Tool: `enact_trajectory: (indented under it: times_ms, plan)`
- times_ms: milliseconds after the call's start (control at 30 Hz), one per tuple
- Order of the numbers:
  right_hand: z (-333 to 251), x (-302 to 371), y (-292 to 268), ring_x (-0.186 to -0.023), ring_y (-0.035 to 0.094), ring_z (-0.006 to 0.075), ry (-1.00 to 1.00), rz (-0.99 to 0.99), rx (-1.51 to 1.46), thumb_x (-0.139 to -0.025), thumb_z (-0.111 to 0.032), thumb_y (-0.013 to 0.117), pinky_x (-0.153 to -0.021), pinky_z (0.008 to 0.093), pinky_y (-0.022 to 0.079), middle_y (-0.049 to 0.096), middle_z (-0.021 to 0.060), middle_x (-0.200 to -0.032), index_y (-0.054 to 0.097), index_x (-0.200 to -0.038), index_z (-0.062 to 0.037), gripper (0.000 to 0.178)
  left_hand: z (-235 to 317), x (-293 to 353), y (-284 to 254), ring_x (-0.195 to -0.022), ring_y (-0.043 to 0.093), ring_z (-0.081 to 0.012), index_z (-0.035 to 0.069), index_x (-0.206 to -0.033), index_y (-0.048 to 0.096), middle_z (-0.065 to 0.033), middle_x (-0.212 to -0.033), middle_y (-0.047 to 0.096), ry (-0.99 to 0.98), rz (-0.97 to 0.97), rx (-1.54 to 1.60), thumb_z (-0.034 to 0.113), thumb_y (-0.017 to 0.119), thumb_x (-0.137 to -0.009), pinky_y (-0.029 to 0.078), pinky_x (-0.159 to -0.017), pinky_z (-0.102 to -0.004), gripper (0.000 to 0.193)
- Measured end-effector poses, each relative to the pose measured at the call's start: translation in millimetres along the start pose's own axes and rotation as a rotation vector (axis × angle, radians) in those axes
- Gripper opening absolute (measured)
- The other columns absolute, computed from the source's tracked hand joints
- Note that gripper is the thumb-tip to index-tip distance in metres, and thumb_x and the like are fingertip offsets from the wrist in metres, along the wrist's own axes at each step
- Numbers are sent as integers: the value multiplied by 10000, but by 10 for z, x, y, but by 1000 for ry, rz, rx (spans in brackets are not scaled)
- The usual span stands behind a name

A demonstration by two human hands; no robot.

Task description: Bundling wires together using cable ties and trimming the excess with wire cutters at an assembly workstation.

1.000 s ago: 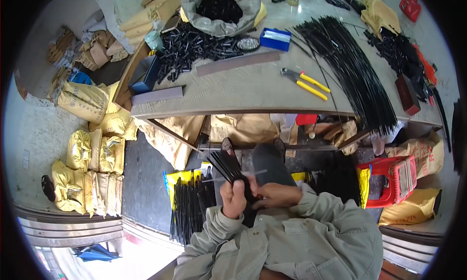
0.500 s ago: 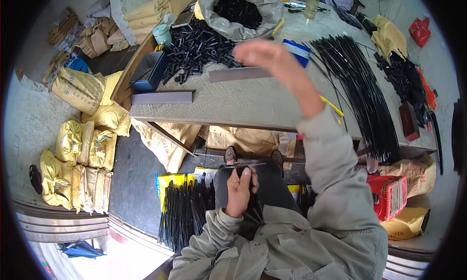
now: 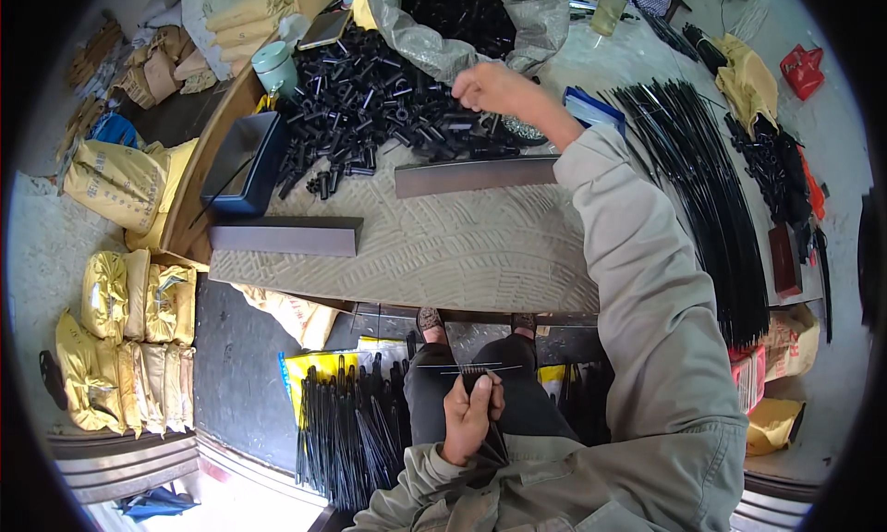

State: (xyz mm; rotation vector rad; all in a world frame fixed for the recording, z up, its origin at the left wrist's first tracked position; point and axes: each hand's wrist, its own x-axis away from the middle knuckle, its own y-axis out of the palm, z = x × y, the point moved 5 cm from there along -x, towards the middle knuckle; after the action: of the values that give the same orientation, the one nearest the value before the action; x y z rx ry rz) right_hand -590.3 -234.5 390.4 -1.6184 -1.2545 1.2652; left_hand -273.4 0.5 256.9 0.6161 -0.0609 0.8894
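My left hand (image 3: 469, 416), above my lap, is closed around a bundle of thin black ribs (image 3: 495, 442). Thin metal wires (image 3: 457, 367) lie crosswise over the upper end of the bundle. My right arm stretches over the table. Its hand (image 3: 499, 90) hangs above the right side of a pile of small black tube-like plastic parts (image 3: 360, 102), with its fingers bent and together; whatever they hold, if anything, is hidden. Just below that hand is a silvery mass of fine pieces (image 3: 519, 130). A large grey woven sack (image 3: 425, 47) of black parts stands behind the pile.
Two dark metal bars (image 3: 476, 173) lie on the table (image 3: 443, 255). A blue bin (image 3: 242, 167) and a lidded cup (image 3: 274, 68) stand at left. Long black rods (image 3: 693, 208) spread at right. Bundled black ribs (image 3: 346, 430) stand beside my left leg; yellow sacks (image 3: 106, 296) line the left.
My right hand, blurred before, has come to the right side of the parts pile with its fingers bent. The left hand keeps its bundle. My view has shifted, showing more of the tabletop.
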Motion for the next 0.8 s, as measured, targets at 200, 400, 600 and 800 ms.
enact_trajectory:
  times_ms: [200, 400, 600, 800]
  plan:
    - [604, -297, -453, -583, 606, 146, 38, 360, -408, -718, -117, 595, -527, 254, 471, 612, 71, -666, 634, -849, -19, 168, -58, -134, -4, -524, 406, -72, 2, -914, 472, -27, -642, 465, -44, -55, 53, 174, 420, -935, 339, -475, -205, 181]
    - [-244, 89, -235, -633, 582, 112, 6, -524, -290, -757, -126, 609, -553, 269, 454, 626, 27, -767, 606, -864, -29, 144, -66, -208, -151, -467, 403, -102, 11, -879, 471, -48, -595, 455, -48, 38, 47, 187, 434, -923, 334, -445, -227, 185]
    - [-303, 653, 12, -702, 587, 130, -67, -297, 151, -755, -114, 617, -617, 316, 450, 597, 36, -771, 579, -827, -43, 109, -72, -200, -65, -470, 401, -99, 9, -876, 470, -46, -605, 454, -56, 2, 59, 186, 434, -922, 333, -447, -225, 186]
    - [-442, 676, -160, -744, 548, 81, 109, -33, -490, -806, -143, 596, -645, 260, 428, 577, 2, -754, 566, -855, -22, 133, 5, -6, -62, -483, 405, -91, 7, -866, 470, -39, -619, 455, -24, 3, 30, 191, 438, -923, 333, -452, -214, 195]
